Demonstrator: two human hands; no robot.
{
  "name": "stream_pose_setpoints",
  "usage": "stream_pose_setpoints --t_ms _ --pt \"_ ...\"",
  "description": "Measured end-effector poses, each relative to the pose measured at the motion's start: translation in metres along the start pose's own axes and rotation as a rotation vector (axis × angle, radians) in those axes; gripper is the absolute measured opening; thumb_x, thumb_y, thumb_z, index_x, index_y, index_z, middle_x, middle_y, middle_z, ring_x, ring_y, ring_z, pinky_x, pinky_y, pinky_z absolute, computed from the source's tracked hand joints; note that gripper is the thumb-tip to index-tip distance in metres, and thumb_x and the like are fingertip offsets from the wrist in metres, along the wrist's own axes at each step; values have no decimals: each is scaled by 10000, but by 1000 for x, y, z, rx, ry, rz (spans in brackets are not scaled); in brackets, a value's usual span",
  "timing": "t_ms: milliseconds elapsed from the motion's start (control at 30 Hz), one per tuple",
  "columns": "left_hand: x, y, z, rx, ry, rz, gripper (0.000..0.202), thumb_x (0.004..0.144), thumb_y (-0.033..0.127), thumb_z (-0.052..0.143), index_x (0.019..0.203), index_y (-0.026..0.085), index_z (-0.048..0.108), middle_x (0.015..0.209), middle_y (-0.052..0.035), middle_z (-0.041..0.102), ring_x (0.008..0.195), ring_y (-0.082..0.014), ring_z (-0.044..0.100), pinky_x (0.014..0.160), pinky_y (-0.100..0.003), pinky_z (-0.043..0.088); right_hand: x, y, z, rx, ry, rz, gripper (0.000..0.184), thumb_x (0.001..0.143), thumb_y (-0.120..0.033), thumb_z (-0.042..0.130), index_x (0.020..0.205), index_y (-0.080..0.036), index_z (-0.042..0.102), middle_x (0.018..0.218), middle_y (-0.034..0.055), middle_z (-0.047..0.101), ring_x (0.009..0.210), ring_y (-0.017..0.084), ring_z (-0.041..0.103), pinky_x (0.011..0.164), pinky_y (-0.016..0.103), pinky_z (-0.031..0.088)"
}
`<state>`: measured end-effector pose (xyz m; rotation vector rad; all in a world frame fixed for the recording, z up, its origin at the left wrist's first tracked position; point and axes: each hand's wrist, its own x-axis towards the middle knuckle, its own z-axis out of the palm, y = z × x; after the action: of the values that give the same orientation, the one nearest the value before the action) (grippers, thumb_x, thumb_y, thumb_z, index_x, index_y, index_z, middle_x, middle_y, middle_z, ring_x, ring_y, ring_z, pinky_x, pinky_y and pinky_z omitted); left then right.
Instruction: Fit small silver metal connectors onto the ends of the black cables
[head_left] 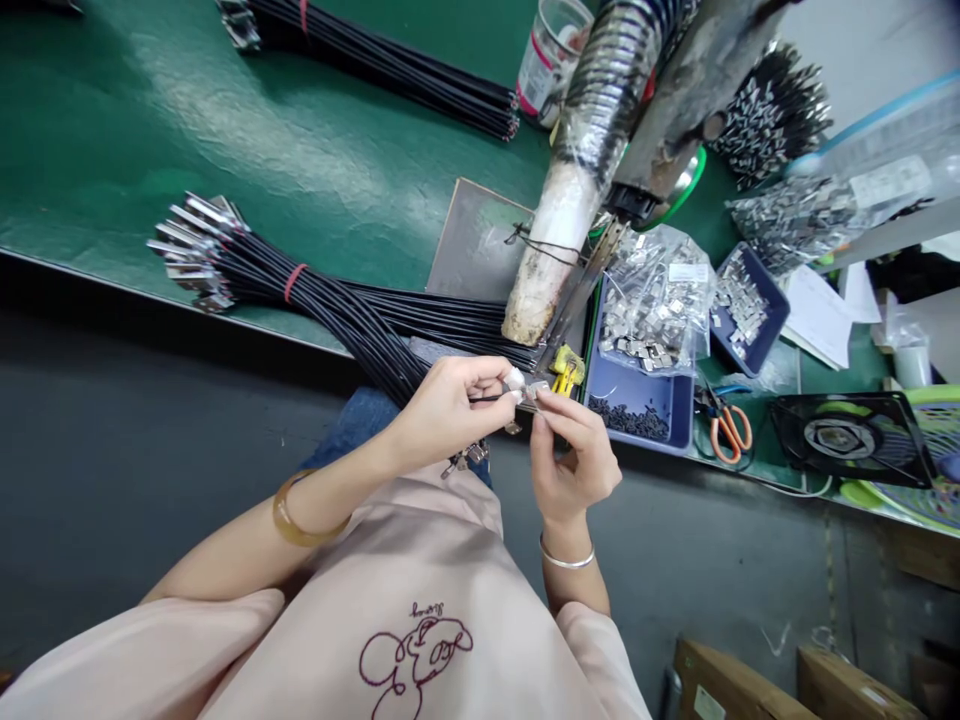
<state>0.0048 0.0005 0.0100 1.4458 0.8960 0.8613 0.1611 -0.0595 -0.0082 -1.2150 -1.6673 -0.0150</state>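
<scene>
From my remote seat, I see a taped hose (pixel 544 250) and a worn metal arm (pixel 667 110) slanting down just beyond the hands, filling the space ahead. To the right sit a yellow cutter (pixel 568 370), a blue tray (pixel 681 408) with a bag of metal parts (pixel 656 300) in it, then orange-handled pliers (pixel 731 437) and a fan (pixel 851 440). To the left lies a banded bundle of cables (pixel 337 312).

The black cable (pixel 486 398) is in front of the hose tip, its short visible length running nearly level, left to right, its end toward the right hand (pixel 577 450). The left hand (pixel 442 410) has thumb and fingers pinched on it; the right fingertips are pressed together on a small metal piece (pixel 537 388).

Both hands work at the front edge of the green table (pixel 360 200), above the person's lap; dark floor (pixel 150 420) opens below that edge.
</scene>
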Motion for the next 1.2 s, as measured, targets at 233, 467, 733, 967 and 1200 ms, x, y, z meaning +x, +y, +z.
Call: stream_pose_setpoints --t_ms 233,467,733,967,1200 --pt "3 1 2 -9 56 -4 202 848 209 555 663 129 569 597 36 401 573 -73 337 515 -212 277 6 4 1 19 -58 95 131 872 -105 653 921 -225 628 1038 48 777 954 180 759 829 346 638" --pt "6 3 4 30 96 -28 240 837 224 553 613 145 519 579 39 375 558 -77 321 513 -228 265 8 5 3 -139 -57 -66 223 836 -40 664 931 -231 600 1031 56 792 919 160 769 808 283 635" --pt "6 4 7 16 126 -56 198 826 211 562 642 139 560 584 36 414 556 -77 348 523 -228 292 10 8 4 -180 -49 -137 234 833 -37 675 926 -230 581 1002 63 798 880 145 773 782 244 638" --pt "8 6 6 4 121 -45 200 831 208 561 645 135 568 582 33 436 552 -75 362 520 -221 306 13 6 4 -178 -35 -145 237 821 -31 688 915 -229 597 997 68 795 880 156 775 788 263 656" --pt "6 3 4 37 79 -58 195 832 204 554 657 129 595 570 38 416 541 -73 329 508 -225 278 8 7 2 -190 -55 -181 220 819 -51 686 909 -225 586 1004 82 799 880 161 778 770 254 652"
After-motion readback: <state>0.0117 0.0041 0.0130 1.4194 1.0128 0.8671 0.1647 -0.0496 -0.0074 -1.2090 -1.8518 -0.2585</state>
